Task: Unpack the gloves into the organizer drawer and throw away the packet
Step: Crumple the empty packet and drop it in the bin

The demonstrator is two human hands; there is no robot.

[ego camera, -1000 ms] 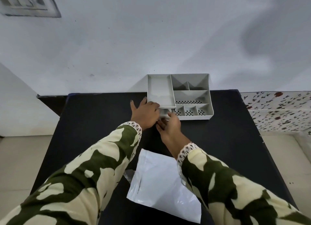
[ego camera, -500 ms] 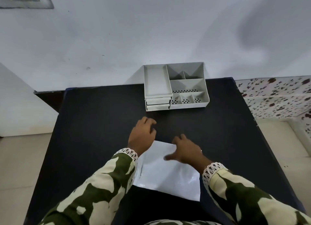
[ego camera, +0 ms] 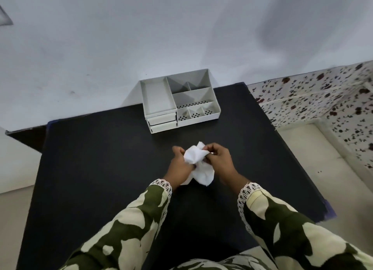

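A crumpled white packet is bunched between both my hands above the middle of the black table. My left hand grips its left side. My right hand pinches its upper right part. The grey organizer stands at the far edge of the table against the wall. Its two small drawers at the front left are pushed in. No gloves are visible.
The white wall rises right behind the organizer. A speckled tiled ledge runs along the right of the table. Pale floor shows on the right and left of the table.
My hands left the organizer drawers, came back to the flat white packet on the table, and have now scrunched it into a ball held between them. The drawers are now pushed in.
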